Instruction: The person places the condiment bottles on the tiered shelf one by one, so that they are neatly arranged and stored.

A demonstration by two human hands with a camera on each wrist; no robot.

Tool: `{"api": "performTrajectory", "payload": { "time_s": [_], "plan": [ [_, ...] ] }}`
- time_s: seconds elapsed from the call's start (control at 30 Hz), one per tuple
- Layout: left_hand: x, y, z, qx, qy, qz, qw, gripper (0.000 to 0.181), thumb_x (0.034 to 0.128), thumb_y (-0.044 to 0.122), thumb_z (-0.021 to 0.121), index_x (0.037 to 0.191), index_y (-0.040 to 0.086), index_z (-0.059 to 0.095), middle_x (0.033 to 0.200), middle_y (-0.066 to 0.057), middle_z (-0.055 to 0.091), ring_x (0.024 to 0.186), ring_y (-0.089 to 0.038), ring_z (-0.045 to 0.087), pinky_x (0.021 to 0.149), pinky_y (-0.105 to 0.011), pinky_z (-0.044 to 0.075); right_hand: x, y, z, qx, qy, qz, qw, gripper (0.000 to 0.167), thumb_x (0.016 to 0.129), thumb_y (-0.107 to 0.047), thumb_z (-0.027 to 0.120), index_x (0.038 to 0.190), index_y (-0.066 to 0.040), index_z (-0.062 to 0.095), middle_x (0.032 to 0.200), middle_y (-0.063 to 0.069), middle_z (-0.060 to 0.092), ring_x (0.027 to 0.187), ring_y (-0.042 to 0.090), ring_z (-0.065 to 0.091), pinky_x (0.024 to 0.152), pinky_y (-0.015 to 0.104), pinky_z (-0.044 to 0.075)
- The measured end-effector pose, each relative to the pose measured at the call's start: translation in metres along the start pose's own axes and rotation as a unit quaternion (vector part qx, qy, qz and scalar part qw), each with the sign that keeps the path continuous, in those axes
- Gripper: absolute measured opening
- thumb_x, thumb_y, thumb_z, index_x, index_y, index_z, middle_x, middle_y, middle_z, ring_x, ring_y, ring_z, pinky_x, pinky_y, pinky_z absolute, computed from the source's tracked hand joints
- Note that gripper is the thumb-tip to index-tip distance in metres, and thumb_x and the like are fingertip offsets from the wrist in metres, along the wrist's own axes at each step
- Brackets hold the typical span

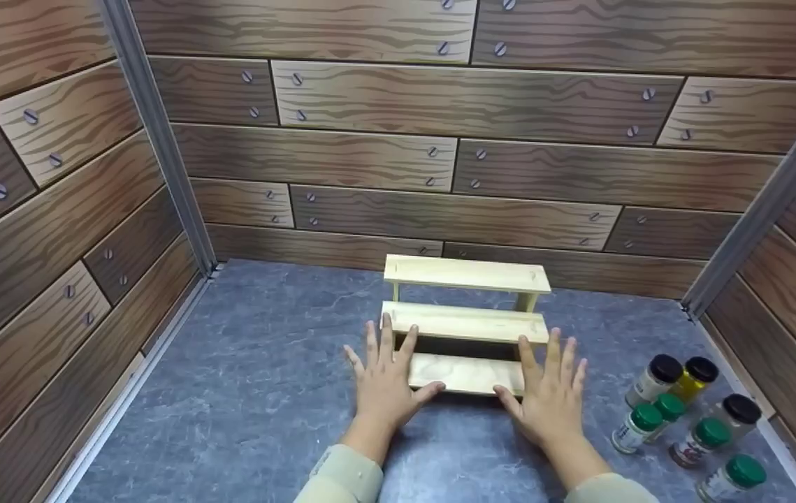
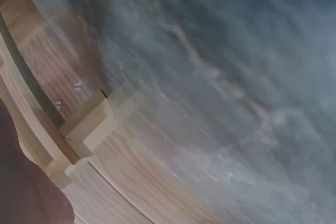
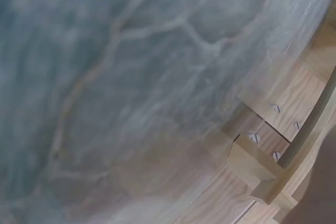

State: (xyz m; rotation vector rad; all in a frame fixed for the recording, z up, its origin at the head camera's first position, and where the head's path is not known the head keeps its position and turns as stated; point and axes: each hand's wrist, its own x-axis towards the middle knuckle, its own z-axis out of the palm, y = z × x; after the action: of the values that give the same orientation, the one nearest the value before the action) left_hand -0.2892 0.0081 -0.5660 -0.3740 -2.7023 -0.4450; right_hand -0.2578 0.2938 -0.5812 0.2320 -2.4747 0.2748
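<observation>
Wooden stand point(image 1: 467, 323): I have it upright on the tabletop, right of centre in my head view and near the back wall, three pale tiers climbing away from the person.
Tiers: the bottom tier point(image 1: 464, 375) sits between the two hands; the top tier point(image 1: 466, 272) is farthest from them.
Left hand point(image 1: 385, 391): fingers spread, thumb out toward the bottom tier, lying over the stand's left end; I can't tell how firmly it touches.
Right hand point(image 1: 550, 405): fingers also spread, at the right end, its index finger up by the middle tier; contact is again unclear to me.
Wrist feeds: both give me mostly blurred grey surface, with wooden parts beside the edge of each hand.
Sleeves point(image 1: 345, 475): pale, at both wrists.
Jars point(image 1: 698, 443): seven grouped to the right, well apart from the stand, four green-capped and three black-capped.
Tabletop point(image 1: 265, 377): grey, marble-veined.
Back wall point(image 1: 370, 98): plank-patterned, grey metal posts point(image 1: 160, 133) at its corners.
</observation>
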Motion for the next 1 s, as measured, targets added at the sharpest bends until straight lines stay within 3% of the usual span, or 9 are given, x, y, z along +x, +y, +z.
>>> {"api": "performTrajectory", "payload": {
  "time_s": [0.13,0.23,0.33,0.47,0.57,0.63,0.8,0.9,1.0],
  "plan": [
    [-0.006,0.004,-0.001,-0.033,0.017,0.001,0.9993,0.104,0.0845,0.082,0.064,0.169,0.033,0.029,0.176,-0.019,0.004,0.159,-0.047,0.007,0.115,-0.083,0.004,0.000,0.002,-0.009,-0.005,0.056,-0.011,0.9983,0.089,0.100,-0.082,0.029,0.169,-0.026,0.021,0.173,0.030,0.003,0.153,0.062,0.008,0.117,0.080,0.013],
    [-0.013,0.005,-0.003,-0.081,0.030,-0.029,0.9958,0.099,0.0871,0.074,0.069,0.167,0.030,0.033,0.175,-0.022,0.005,0.158,-0.051,0.007,0.115,-0.082,0.007,-0.004,0.008,-0.026,-0.002,0.111,-0.008,0.9938,0.089,0.101,-0.080,0.030,0.163,-0.017,0.030,0.163,0.038,0.023,0.141,0.066,0.030,0.106,0.081,0.030],
    [-0.015,0.002,-0.004,-0.139,0.057,-0.079,0.9856,0.094,0.0892,0.064,0.075,0.166,0.026,0.037,0.174,-0.025,0.007,0.156,-0.055,0.010,0.116,-0.079,0.016,-0.008,0.020,-0.048,0.011,0.146,0.017,0.9891,0.092,0.101,-0.078,0.033,0.158,-0.005,0.034,0.147,0.043,0.038,0.121,0.066,0.046,0.089,0.078,0.043],
    [-0.015,-0.004,-0.005,-0.203,0.085,-0.142,0.9652,0.089,0.0894,0.050,0.082,0.163,0.024,0.041,0.172,-0.029,0.014,0.147,-0.061,0.028,0.111,-0.076,0.034,-0.020,0.039,-0.076,0.021,0.153,0.079,0.9847,0.093,0.102,-0.072,0.046,0.156,0.003,0.034,0.126,0.042,0.044,0.102,0.060,0.049,0.072,0.072,0.047],
    [-0.014,-0.006,-0.005,-0.234,0.077,-0.179,0.9525,0.088,0.0892,0.044,0.085,0.163,0.021,0.042,0.169,-0.032,0.019,0.139,-0.063,0.041,0.102,-0.074,0.045,-0.030,0.051,-0.090,0.015,0.119,0.144,0.9823,0.084,0.102,-0.054,0.065,0.155,0.005,0.037,0.120,0.041,0.046,0.098,0.058,0.050,0.067,0.071,0.047],
    [-0.015,-0.005,-0.005,-0.252,0.065,-0.200,0.9445,0.092,0.0874,0.040,0.087,0.163,0.019,0.040,0.167,-0.034,0.023,0.137,-0.063,0.042,0.100,-0.073,0.047,-0.033,0.057,-0.099,0.008,0.063,0.200,0.9778,0.077,0.101,-0.040,0.072,0.151,0.008,0.040,0.119,0.042,0.047,0.100,0.060,0.050,0.070,0.071,0.047],
    [-0.014,0.001,-0.003,-0.299,0.064,-0.221,0.9261,0.104,0.0788,0.027,0.095,0.162,0.007,0.035,0.160,-0.033,0.037,0.143,-0.057,0.039,0.110,-0.069,0.041,-0.036,0.069,-0.115,-0.004,-0.113,0.317,0.9417,0.070,0.103,-0.037,0.067,0.144,0.015,0.042,0.124,0.046,0.046,0.107,0.063,0.052,0.076,0.071,0.049],
    [-0.012,0.006,-0.002,-0.309,0.065,-0.227,0.9212,0.102,0.0769,0.017,0.095,0.160,0.004,0.037,0.156,-0.031,0.044,0.142,-0.052,0.044,0.111,-0.066,0.041,-0.038,0.076,-0.120,-0.002,-0.172,0.343,0.9236,0.073,0.104,-0.042,0.066,0.141,0.016,0.042,0.124,0.045,0.049,0.106,0.059,0.056,0.078,0.069,0.051],
    [-0.014,0.004,-0.001,-0.303,0.051,-0.246,0.9191,0.094,0.0775,0.008,0.092,0.157,0.001,0.041,0.151,-0.028,0.050,0.138,-0.049,0.049,0.111,-0.062,0.043,-0.039,0.078,-0.119,0.002,-0.202,0.349,0.9152,0.071,0.104,-0.042,0.066,0.139,0.016,0.043,0.122,0.042,0.052,0.099,0.055,0.061,0.075,0.066,0.053]
  ]
}}
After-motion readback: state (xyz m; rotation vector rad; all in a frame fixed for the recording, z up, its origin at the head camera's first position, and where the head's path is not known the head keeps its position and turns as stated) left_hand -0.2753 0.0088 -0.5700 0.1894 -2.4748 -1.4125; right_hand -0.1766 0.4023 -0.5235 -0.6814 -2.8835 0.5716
